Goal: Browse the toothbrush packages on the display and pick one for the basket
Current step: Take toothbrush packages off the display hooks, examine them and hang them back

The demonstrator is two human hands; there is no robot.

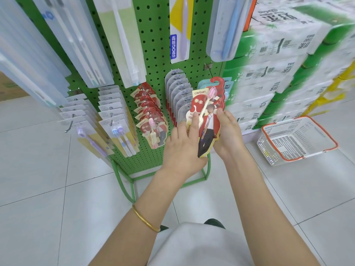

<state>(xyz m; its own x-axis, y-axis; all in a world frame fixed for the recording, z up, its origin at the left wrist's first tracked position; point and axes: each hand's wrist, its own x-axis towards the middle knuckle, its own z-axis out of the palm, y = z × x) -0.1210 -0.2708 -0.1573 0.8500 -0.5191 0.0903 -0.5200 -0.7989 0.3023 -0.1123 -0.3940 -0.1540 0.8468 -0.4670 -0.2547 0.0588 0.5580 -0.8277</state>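
The red canban toothbrush package is held in both hands just in front of the lower right part of the green pegboard display. The left hand grips its lower left edge, index finger laid straight up the front. The right hand clasps the right edge, thumb on the face and fingers behind.

Browsing looks about finished and a choice seems made. The package's hooked top sits close to the tip of the peg, and I cannot tell whether it is fully free. What is left is carrying it to the shopping basket, which stands on the floor to the right of the display with nothing visible inside.

Room is tight at the display. A row of grey-backed packages hangs just left of the held one, and a teal package hangs right behind it. Stacked tissue packs crowd the display's right side, above the basket. The floor tiles toward the basket lie open, so a low sweep to the right should go unhindered.
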